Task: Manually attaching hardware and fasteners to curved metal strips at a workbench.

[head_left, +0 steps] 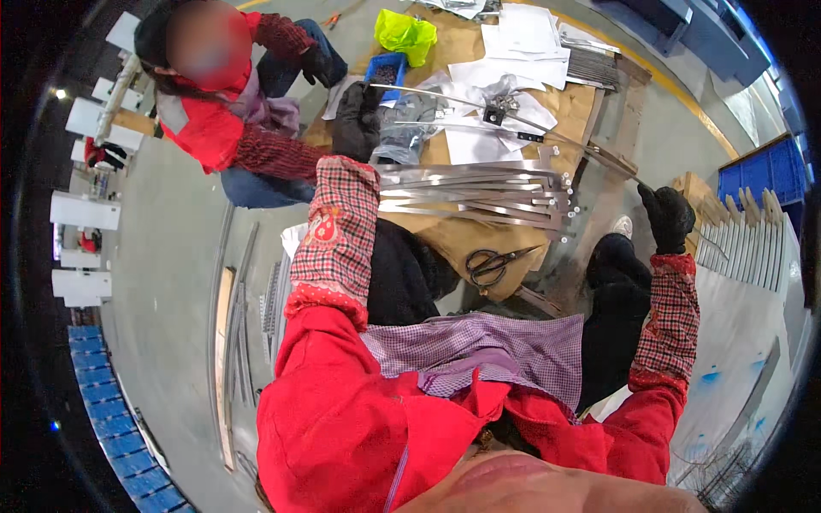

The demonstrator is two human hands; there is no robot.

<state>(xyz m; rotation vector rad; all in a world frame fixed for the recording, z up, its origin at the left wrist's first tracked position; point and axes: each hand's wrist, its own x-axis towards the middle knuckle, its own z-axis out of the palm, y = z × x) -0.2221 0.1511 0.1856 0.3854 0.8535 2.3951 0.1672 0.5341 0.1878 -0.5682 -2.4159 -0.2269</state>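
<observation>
A long thin metal strip (590,148) stretches across the bench in front of me. My left hand (357,124), in a black glove, is closed at its left end. At the far right end my right hand (668,219), also black-gloved, closes on the strip. A small black block (493,114) sits along the strip's middle. Just nearer lies another thin strip with a black piece (530,137) near its right end. Between my arms, a pile of flat metal strips (466,190) spreads over brown cardboard (445,235), with small white round pieces by their right ends.
Black-handled scissors (489,267) lie nearest me. A blue bin (386,70), a yellow-green bag (406,36) and white papers (526,34) stand farther back. A co-worker (205,111) sits at the left. White upright slats (744,239) and a blue crate (764,173) are at the right.
</observation>
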